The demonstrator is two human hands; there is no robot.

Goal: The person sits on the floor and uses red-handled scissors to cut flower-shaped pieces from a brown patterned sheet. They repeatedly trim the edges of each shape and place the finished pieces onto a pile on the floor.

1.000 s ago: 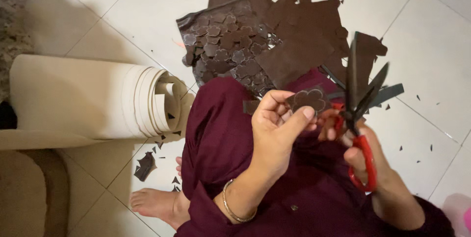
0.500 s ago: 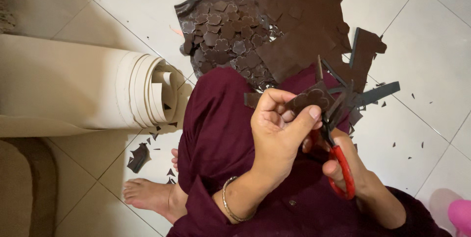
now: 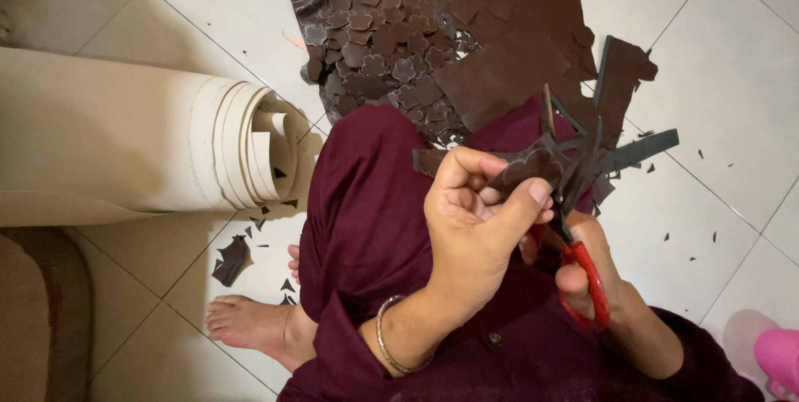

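My left hand (image 3: pixel 478 219) pinches a small dark brown flower-shaped cutout (image 3: pixel 526 171) between thumb and fingers, above my maroon-clad lap. My right hand (image 3: pixel 595 273) grips red-handled scissors (image 3: pixel 578 227) whose dark blades are open and point up around the cutout's right edge. A metal bangle sits on my left wrist. On the floor ahead lies a pile of similar brown flower cutouts (image 3: pixel 374 48) on a dark sheet, beside larger brown sheet scraps (image 3: pixel 520 52).
A thick roll of cream sheet material (image 3: pixel 125 140) lies on the white tiled floor at left. My bare foot (image 3: pixel 250 323) shows below it. Small brown offcuts (image 3: pixel 231 259) dot the tiles. A pink object (image 3: pixel 778 356) sits at the lower right corner.
The scissors have come in from the right to the cutout, blades still open. My left hand has kept its hold on the cutout and turned it slightly.
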